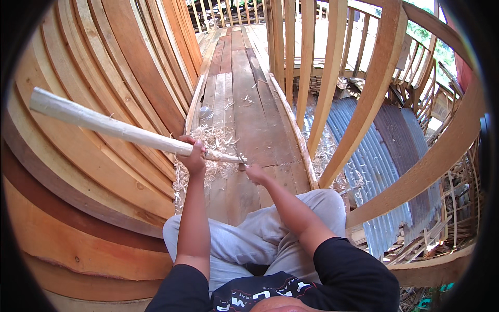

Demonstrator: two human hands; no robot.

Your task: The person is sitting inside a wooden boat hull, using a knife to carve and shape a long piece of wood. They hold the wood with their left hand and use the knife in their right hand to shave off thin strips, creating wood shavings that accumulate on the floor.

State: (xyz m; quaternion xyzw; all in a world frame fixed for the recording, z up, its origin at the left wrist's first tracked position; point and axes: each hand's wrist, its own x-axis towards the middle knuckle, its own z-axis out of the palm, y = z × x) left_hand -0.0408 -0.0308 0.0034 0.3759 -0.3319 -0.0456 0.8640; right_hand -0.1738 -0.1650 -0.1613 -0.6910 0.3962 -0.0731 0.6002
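A long, pale, peeled wooden pole (109, 123) slants across in front of me, its thick end up at the left and its thinner end low near the middle. My left hand (194, 156) is wrapped round it close to the thinner end. My right hand (255, 174) is closed on a small knife (242, 160), whose blade meets the tip of the pole. Curls of wood cling to that blade, and the fingers cover most of its handle. Wood shavings (215, 136) lie heaped on the planks beneath the pole.
Upright boards (130, 67) line the left side. A plank floor (249, 119) runs ahead, with a small clear container (206, 112) on it. Wooden railing posts (371, 93) stand at the right, above corrugated metal sheets (358, 151) and scrap wood. My crossed legs (234, 239) are close below.
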